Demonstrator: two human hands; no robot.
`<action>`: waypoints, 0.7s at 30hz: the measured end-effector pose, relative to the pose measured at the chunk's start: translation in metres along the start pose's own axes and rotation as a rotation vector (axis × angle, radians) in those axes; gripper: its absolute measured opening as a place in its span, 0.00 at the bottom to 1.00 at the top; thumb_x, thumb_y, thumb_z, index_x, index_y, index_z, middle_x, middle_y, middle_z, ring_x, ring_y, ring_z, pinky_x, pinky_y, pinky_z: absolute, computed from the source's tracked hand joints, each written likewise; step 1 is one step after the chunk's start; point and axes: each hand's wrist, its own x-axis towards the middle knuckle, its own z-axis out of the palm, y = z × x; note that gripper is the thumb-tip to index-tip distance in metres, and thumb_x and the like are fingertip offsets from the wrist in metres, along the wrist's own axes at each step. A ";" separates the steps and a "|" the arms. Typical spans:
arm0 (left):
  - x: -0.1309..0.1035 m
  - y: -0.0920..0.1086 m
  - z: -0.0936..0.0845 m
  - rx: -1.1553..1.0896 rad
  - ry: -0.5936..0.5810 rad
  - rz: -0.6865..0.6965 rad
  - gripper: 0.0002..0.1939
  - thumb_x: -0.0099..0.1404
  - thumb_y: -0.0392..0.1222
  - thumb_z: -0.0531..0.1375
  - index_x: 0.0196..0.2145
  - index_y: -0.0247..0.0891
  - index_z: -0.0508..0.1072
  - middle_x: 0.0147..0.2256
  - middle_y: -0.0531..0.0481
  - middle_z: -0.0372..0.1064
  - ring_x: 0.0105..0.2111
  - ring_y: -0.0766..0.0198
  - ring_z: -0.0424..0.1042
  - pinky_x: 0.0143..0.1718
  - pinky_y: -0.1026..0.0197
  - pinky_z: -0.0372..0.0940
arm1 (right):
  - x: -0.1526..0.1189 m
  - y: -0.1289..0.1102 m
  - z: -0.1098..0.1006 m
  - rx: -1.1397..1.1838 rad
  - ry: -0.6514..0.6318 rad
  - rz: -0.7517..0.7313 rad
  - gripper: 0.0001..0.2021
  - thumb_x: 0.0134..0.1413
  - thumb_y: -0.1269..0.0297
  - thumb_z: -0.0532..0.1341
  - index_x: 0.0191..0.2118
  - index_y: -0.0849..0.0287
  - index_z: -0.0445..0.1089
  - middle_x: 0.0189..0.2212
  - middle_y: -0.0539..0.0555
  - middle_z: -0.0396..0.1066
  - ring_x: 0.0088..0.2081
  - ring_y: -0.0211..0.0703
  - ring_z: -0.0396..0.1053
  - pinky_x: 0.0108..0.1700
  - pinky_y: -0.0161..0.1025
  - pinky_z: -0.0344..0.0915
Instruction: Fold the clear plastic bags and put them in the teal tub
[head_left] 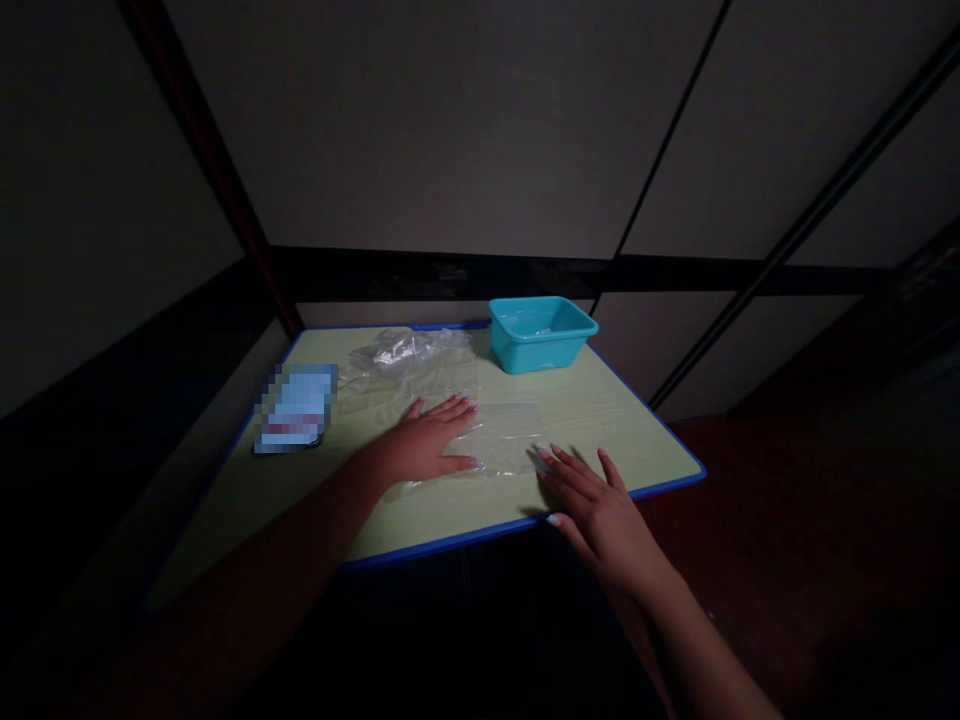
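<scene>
A clear plastic bag [510, 430] lies flat on the pale table near its front edge. Across the bag's left part rests my left hand [427, 442], palm down with the thumb spread from the fingers. My right hand [596, 505] is at the bag's right end, over the table's front edge, its fingers stretched out and its fingertips close to the bag's corner; whether they touch it I cannot tell. More clear plastic bags [409, 350], crumpled and shiny, lie behind my left hand. Neither hand grips anything.
A turquoise plastic basket [541, 355] stands at the table's back right, with something clear and shiny inside. On the left lies a blurred-out blue and white flat item [298, 408]. The table [622, 425] has a blue rim, with pale panels [450, 130] behind it.
</scene>
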 end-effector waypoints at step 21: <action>-0.003 0.026 0.002 0.056 -0.045 0.114 0.40 0.62 0.54 0.50 0.65 0.35 0.37 0.65 0.40 0.31 0.64 0.54 0.33 0.61 0.43 0.31 | 0.027 -0.003 -0.020 0.127 0.005 -0.047 0.18 0.60 0.62 0.49 0.54 0.56 0.64 0.54 0.58 0.65 0.59 0.49 0.56 0.61 0.63 0.33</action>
